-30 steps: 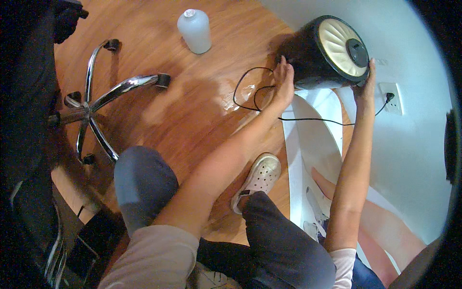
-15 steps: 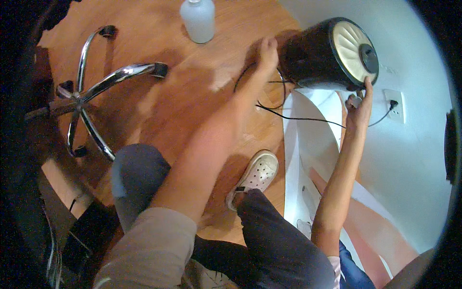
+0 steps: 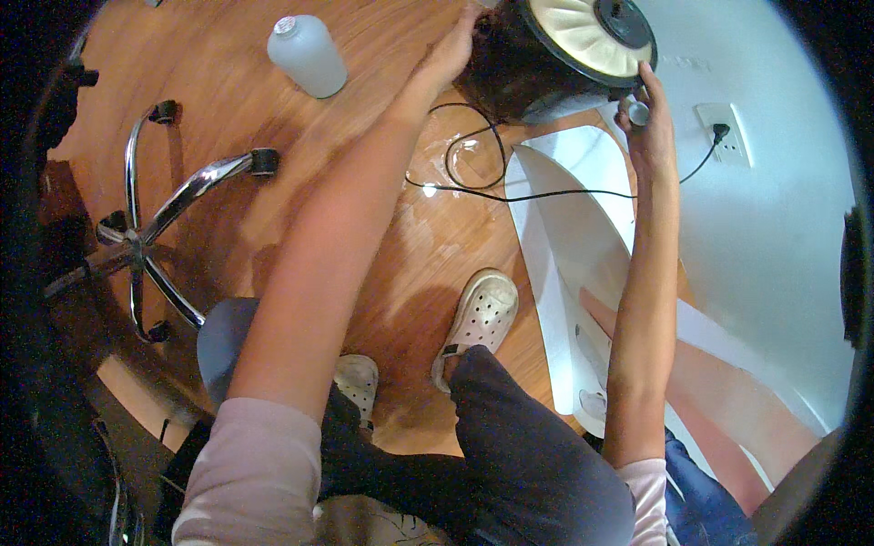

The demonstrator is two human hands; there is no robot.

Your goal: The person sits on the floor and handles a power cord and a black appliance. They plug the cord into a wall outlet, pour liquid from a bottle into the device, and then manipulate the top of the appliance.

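Note:
A black drum-shaped appliance (image 3: 514, 77) with a cream pleated top and a dark central knob stands on the wooden floor near the wall. My left hand (image 3: 452, 47) reaches to its left side, fingers curled against the body and partly hidden. On the other side, my right hand (image 3: 650, 118) has one finger on the rim of the top. Its other fingers close round a small pale cylindrical piece (image 3: 638, 113), whose kind I cannot make out. A black power cord (image 3: 546, 197) loops on the floor and runs behind my right forearm.
A translucent white bottle (image 3: 309, 59) with a cap stands at the far left. The cord's plug sits in a wall outlet (image 3: 724, 135). Chrome chair legs (image 3: 205, 188) spread at left. Curved white panels (image 3: 564, 177) lie by the wall. Shiny wet-looking patches (image 3: 432, 189) mark the floor.
The whole view has shifted, with the appliance now higher and further left in it. My left hand has come against the appliance's side. My right hand keeps its finger on the rim.

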